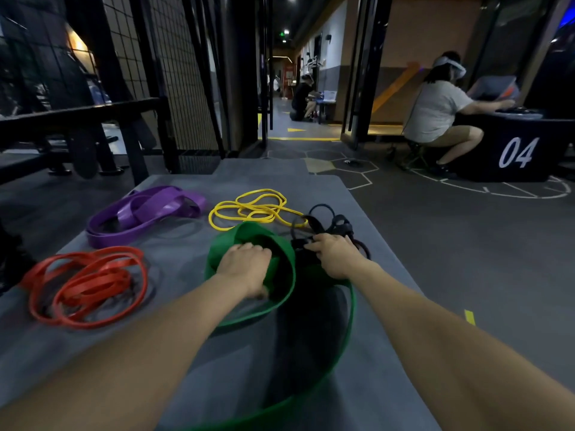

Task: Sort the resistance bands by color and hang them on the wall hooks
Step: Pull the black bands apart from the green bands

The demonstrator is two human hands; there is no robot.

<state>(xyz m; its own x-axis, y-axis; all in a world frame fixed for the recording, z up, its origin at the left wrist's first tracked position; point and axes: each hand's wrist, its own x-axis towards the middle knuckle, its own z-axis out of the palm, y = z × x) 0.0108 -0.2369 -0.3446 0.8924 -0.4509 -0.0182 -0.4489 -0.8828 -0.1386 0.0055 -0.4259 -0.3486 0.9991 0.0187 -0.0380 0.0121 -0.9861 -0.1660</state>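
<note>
- Five colour groups of bands lie on the grey surface (174, 346); the near edge of the surface and both forearms are cut off by the frame.
- Left hand (245, 269): rests inside the raised loop of the green bands (281, 293), fingers curled down over the folded band; the fingertips are hidden behind the knuckles, so the grasp is likely but not fully visible.
- Right hand (337, 256): fingers (314, 245) curled into the black bands (329, 227), gripping the tangle; individual black bands are hard to separate in the dim light.
- A wide green loop runs under the right forearm and out of frame at the bottom.
- Yellow bands (249, 209) lie just beyond the green ones, touching the black tangle.
- Purple bands (143, 213) and red bands (87, 284) lie to the left, well apart from both hands.
</note>
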